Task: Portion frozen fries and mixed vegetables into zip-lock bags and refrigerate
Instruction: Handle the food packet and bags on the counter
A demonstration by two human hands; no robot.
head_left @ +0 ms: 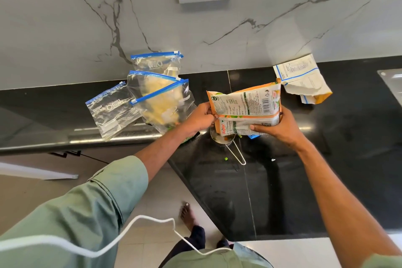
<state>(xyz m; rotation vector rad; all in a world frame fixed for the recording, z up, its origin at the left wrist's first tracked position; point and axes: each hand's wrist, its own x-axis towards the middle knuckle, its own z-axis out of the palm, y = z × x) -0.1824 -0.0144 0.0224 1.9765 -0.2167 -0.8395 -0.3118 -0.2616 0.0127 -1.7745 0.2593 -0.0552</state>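
Orange vegetable packet (245, 106) hangs tilted over the steel cup (217, 140) just beneath the hands, probably to measure a portion. The left hand (201, 118) pinches its side edge and the right hand (280, 129) grasps its lower corner. Filled zip-lock bags (159, 102) lie beside the left hand.

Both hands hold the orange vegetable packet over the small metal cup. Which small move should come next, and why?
Probably tilt the vegetable packet slowly, keeping its low end over the metal cup. The left hand and right hand both grip it, its low end hangs above the cup, and a pea lies spilled on the counter.
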